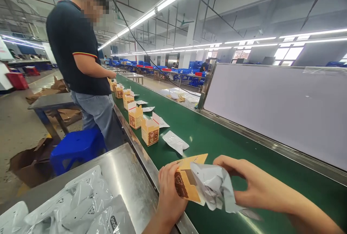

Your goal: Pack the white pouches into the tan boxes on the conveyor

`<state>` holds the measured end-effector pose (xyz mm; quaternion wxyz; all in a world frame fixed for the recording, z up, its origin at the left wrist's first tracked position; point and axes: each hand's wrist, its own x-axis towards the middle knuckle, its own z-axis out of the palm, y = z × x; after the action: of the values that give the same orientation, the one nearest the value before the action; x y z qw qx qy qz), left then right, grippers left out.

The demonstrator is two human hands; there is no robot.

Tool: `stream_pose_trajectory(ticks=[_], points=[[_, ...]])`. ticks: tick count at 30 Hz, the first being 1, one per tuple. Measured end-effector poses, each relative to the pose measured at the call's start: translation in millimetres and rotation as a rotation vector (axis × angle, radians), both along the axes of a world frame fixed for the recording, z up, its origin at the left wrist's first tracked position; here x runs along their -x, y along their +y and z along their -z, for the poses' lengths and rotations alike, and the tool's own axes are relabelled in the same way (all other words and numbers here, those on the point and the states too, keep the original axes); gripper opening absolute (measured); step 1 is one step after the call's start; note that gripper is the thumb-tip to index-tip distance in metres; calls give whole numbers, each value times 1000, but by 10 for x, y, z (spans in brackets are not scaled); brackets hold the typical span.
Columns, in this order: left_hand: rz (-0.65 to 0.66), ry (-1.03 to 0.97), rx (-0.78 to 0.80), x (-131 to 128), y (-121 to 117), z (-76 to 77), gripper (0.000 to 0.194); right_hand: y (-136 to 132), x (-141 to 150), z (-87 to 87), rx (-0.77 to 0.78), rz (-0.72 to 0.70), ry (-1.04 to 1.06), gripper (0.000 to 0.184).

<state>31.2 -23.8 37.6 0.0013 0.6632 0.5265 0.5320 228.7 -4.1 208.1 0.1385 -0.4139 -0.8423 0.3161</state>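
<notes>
One carton (185, 185) sits in the left hand (169, 190), the right hand (255, 181) holding a pouch (213, 181) against it.

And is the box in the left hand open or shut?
Open: the box has a flap sticking out, and a silver bag is at its mouth.

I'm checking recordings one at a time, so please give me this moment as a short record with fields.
Left hand: grips a tilted open box
Right hand: holds a silver pouch at the box's open end
Green belt: bears a row of boxes and flat pouches
Steel table: bears heaped pouches
Co-worker: standing beside the belt
</notes>
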Motion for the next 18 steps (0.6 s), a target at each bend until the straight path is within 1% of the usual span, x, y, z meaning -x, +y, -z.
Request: stream_pose_trajectory(ticks=[4, 6, 8, 9, 10, 12, 13, 14, 15, 16, 18], points=[[85, 20, 55, -26, -37, -21, 61, -50, -27, -97, -159, -23, -244, 27], [136, 28, 49, -48, -58, -21, 60, -84, 55, -44, -200, -68, -335, 37], [160, 61, 29, -81, -86, -11, 58, -133, 174, 110, -257, -103, -345, 50], [160, 67, 19, -103, -102, -3, 56, -165, 230, 214, -304, -91, -329, 54], [158, 58, 14, -128, -118, 6, 54, -199, 278, 327, -354, -57, -309, 53], [152, -27, 19, -186, -152, 20, 52, -269, 337, 537, -419, 74, -255, 41], [160, -77, 18, -217, -169, 22, 52, -299, 349, 618, -422, 137, -222, 34], [183, -105, 8, -248, -186, 19, 52, -324, 352, 674, -398, 169, -187, 30], [214, -107, -6, -276, -202, 9, 52, -341, 349, 703, -356, 152, -163, 27], [247, -92, -22, -300, -218, -8, 53, -353, 339, 704, -305, 100, -155, 27], [305, -54, -17, -340, -245, -64, 55, -368, 296, 636, -223, -37, -195, 27]])
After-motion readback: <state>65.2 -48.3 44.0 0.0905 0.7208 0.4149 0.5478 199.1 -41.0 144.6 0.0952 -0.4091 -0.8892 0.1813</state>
